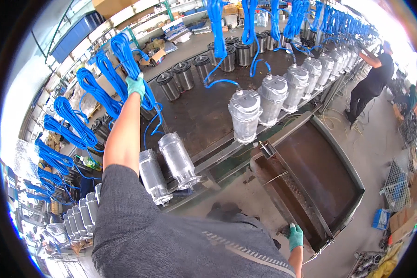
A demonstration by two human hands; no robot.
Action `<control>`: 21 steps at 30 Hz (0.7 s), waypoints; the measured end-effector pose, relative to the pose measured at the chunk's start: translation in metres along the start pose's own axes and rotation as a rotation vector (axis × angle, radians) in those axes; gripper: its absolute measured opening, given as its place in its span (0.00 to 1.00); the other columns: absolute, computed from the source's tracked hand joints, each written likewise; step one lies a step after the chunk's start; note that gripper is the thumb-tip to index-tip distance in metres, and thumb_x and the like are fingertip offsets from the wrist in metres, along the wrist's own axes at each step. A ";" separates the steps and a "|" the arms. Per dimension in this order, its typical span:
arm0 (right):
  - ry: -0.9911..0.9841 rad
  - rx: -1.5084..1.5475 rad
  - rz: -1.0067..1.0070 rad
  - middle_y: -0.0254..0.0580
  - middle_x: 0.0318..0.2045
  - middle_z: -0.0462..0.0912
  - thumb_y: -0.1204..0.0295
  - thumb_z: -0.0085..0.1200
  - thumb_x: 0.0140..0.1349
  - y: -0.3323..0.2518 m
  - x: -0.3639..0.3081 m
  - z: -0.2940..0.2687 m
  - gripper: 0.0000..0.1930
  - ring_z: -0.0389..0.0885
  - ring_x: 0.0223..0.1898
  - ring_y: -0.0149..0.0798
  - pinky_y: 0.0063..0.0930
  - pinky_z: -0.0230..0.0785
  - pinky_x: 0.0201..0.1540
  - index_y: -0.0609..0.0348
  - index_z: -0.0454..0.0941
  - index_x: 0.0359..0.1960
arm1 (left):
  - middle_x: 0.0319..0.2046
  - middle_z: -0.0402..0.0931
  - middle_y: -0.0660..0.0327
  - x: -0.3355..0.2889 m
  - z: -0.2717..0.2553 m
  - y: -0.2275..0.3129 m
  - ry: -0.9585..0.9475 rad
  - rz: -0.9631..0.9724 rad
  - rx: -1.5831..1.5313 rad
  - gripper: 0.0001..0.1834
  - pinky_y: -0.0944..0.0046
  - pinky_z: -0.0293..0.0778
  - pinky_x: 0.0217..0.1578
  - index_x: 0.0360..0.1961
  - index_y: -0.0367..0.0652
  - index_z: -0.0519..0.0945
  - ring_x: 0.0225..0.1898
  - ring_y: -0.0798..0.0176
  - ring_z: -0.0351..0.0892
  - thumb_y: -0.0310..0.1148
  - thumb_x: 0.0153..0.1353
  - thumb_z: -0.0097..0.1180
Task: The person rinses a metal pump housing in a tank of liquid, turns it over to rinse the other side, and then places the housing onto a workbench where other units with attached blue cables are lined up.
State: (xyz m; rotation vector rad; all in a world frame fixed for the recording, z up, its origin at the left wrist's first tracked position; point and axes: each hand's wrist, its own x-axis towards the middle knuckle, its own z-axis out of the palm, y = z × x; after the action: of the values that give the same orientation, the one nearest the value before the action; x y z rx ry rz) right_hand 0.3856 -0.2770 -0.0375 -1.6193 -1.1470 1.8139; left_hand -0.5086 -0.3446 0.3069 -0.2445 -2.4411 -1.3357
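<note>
My left hand [135, 86], in a green glove, reaches far forward with its fingers closed round a hanging coil of blue cable [125, 54]. Below that arm, two silver motors [177, 155] lean at the near edge of the dark workbench [190, 111]. My right hand [295, 237], gloved too, is low at the right beside the near rim of a metal cart [350, 217]. Its fingers are curled together; what they hold, if anything, is too small to make out. A small dark cylinder [267, 149] rests at the cart's far corner.
A row of plastic-wrapped motors [244, 116] lines the bench's right edge. Dark-topped steel cylinders [183, 75] stand behind them, under more hanging blue coils [216, 28]. Another person [373, 81] works at the far right. Crates and cardboard boxes [405, 222] sit on the right-hand floor.
</note>
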 end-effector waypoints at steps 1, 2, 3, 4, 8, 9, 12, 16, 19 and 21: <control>0.014 0.019 0.018 0.37 0.31 0.83 0.64 0.54 0.74 0.011 -0.004 -0.012 0.11 0.83 0.27 0.35 0.33 0.79 0.30 0.59 0.81 0.41 | 0.56 0.80 0.42 -0.019 0.005 0.003 0.002 -0.031 -0.044 0.37 0.46 0.74 0.57 0.66 0.41 0.67 0.54 0.38 0.82 0.52 0.64 0.63; -0.020 0.041 0.040 0.36 0.30 0.83 0.65 0.54 0.74 0.019 -0.002 -0.011 0.10 0.83 0.27 0.35 0.32 0.79 0.30 0.59 0.81 0.41 | 0.56 0.80 0.40 -0.012 -0.011 -0.020 0.165 0.093 0.056 0.34 0.45 0.75 0.57 0.65 0.40 0.70 0.54 0.37 0.82 0.49 0.64 0.62; -0.003 0.142 0.096 0.38 0.30 0.83 0.67 0.53 0.74 0.021 -0.008 -0.016 0.09 0.83 0.26 0.36 0.31 0.79 0.30 0.60 0.80 0.42 | 0.55 0.79 0.40 -0.043 0.001 -0.016 0.176 0.061 -0.038 0.32 0.46 0.73 0.59 0.64 0.38 0.71 0.56 0.36 0.79 0.44 0.64 0.62; -0.010 0.154 0.093 0.40 0.30 0.84 0.66 0.54 0.74 0.027 -0.010 -0.020 0.10 0.84 0.26 0.37 0.32 0.79 0.29 0.60 0.80 0.42 | 0.54 0.79 0.42 -0.074 0.015 -0.015 0.258 0.185 -0.070 0.29 0.47 0.72 0.60 0.64 0.38 0.71 0.56 0.39 0.78 0.37 0.65 0.61; -0.036 0.232 0.149 0.45 0.31 0.86 0.65 0.54 0.74 0.033 -0.023 -0.025 0.11 0.85 0.26 0.40 0.34 0.80 0.29 0.61 0.79 0.44 | 0.41 0.83 0.51 -0.185 0.054 -0.020 -0.255 0.510 0.041 0.12 0.52 0.75 0.52 0.42 0.41 0.83 0.45 0.47 0.82 0.39 0.71 0.54; -0.011 0.245 0.164 0.45 0.30 0.85 0.66 0.54 0.75 0.024 -0.028 -0.023 0.11 0.85 0.27 0.39 0.33 0.80 0.29 0.61 0.79 0.44 | 0.43 0.83 0.49 -0.215 0.071 -0.004 -0.415 0.588 -0.077 0.16 0.51 0.76 0.52 0.41 0.42 0.85 0.46 0.47 0.82 0.41 0.72 0.50; 0.017 0.231 0.137 0.44 0.30 0.85 0.65 0.54 0.75 0.012 -0.027 -0.015 0.11 0.84 0.27 0.38 0.33 0.80 0.30 0.61 0.79 0.43 | 0.48 0.85 0.66 -0.261 0.113 0.055 -0.711 0.229 -0.396 0.21 0.64 0.76 0.49 0.53 0.43 0.86 0.45 0.70 0.80 0.47 0.70 0.60; 0.100 0.249 0.089 0.42 0.30 0.85 0.64 0.55 0.74 0.003 -0.023 -0.009 0.12 0.84 0.28 0.37 0.33 0.81 0.31 0.61 0.79 0.44 | 0.49 0.86 0.61 -0.255 0.189 0.104 -0.997 -0.006 -0.696 0.21 0.60 0.74 0.57 0.52 0.42 0.85 0.46 0.66 0.81 0.49 0.74 0.56; 0.131 0.257 0.064 0.40 0.31 0.84 0.63 0.55 0.74 -0.016 -0.024 0.011 0.12 0.85 0.29 0.37 0.34 0.82 0.32 0.61 0.80 0.44 | 0.37 0.86 0.60 -0.251 0.209 0.124 -1.168 0.008 -0.714 0.23 0.59 0.73 0.59 0.39 0.43 0.85 0.42 0.64 0.81 0.52 0.75 0.53; 0.152 0.267 0.049 0.39 0.32 0.84 0.63 0.55 0.74 -0.020 -0.023 0.023 0.12 0.85 0.30 0.37 0.33 0.81 0.32 0.60 0.80 0.44 | 0.29 0.81 0.61 -0.247 0.221 0.116 -1.235 -0.036 -0.937 0.24 0.59 0.74 0.57 0.31 0.46 0.80 0.40 0.62 0.80 0.54 0.76 0.51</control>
State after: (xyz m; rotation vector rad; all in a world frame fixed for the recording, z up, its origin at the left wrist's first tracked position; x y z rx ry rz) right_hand 0.3650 -0.2904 -0.0091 -1.6063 -0.7689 1.7536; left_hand -0.2915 -0.0927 0.1939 -1.6594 -2.2222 -2.8337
